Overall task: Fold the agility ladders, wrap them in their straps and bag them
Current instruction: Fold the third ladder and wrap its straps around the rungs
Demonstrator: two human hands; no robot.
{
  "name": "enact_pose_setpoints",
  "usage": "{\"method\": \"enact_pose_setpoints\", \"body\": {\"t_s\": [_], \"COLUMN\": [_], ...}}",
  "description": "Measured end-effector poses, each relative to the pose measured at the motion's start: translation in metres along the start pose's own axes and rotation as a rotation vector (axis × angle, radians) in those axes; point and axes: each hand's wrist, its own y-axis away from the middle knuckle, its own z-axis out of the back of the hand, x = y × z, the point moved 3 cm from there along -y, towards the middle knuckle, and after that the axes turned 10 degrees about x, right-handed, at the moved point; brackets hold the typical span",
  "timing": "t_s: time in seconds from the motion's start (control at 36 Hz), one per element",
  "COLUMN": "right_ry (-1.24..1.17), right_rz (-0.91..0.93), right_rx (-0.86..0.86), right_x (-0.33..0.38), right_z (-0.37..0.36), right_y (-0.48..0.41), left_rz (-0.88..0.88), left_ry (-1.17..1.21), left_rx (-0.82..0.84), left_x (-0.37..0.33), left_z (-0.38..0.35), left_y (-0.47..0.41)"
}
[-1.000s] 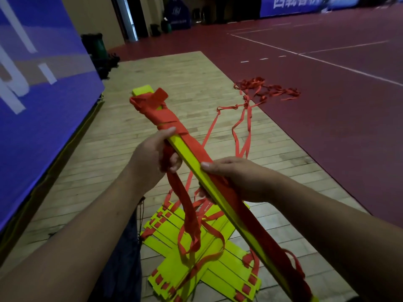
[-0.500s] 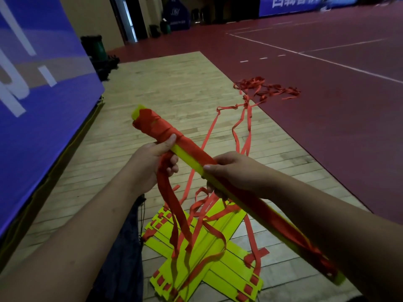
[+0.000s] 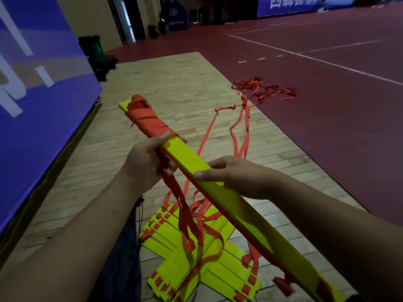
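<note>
Clearly the wrapping step is in hand. The folded ladder (image 3: 187, 158), a flat stack of yellow rungs, is held in the air as a slanting bar from about 10 o'clock down to 4 o'clock, above the wooden floor (image 3: 165, 83). Its far end is bound in close turns of red strap (image 3: 148, 120); from there toward the person the yellow face is bare.

The left hand (image 3: 146, 164) grips the stack just below the last turn, thumb on the top face and fingers curled underneath, with the loose tail (image 3: 183, 205) of strap caught under those fingers and hanging toward 6 o'clock. That grip likely pins the winding so it cannot slacken. The right hand (image 3: 235, 177) clasps the middle of the bar, thumb across the top and fingers over the far edge, seemingly to steady and turn it.

Below, at 6 o'clock, a second ladder (image 3: 220, 277) lies on the floor in crossed rungs. Its straps run off toward 1 o'clock to a red tangle (image 3: 266, 89). A dark cloth (image 3: 122, 258) with a cord lies at 7 o'clock; I cannot tell if it is the bag.
</note>
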Motion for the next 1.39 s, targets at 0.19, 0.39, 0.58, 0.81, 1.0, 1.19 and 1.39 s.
{"method": "enact_pose_setpoints", "body": {"t_s": [0.19, 0.39, 0.58, 0.81, 1.0, 1.19, 1.39], "right_ry": [-0.281, 0.462, 0.238, -0.092, 0.287, 0.443, 0.184], "right_rz": [0.086, -0.023, -0.023, 0.066, 0.056, -0.040, -0.027], "right_rx": [0.178, -0.214, -0.230, -0.051, -0.243, -0.310, -0.241], "right_x": [0.003, 0.009, 0.007, 0.004, 0.012, 0.008, 0.007], "right_z": [-0.011, -0.005, -0.004, -0.009, -0.009, -0.014, -0.006], "right_y": [-0.001, -0.003, -0.007, -0.002, -0.004, -0.010, -0.009], "left_rz": [0.073, 0.305, 0.063, 0.113, 0.217, 0.250, 0.116], "left_ry": [-0.169, -0.284, -0.113, -0.223, -0.222, -0.209, -0.102], "left_rx": [0.011, 0.037, -0.167, -0.017, 0.048, 0.033, -0.031], "left_x": [-0.004, 0.018, 0.010, 0.008, 0.010, 0.014, 0.011], "left_z": [0.006, 0.002, 0.001, 0.000, 0.003, -0.001, -0.003], "left_y": [0.002, 0.004, -0.005, 0.000, 0.003, 0.003, -0.001]}}
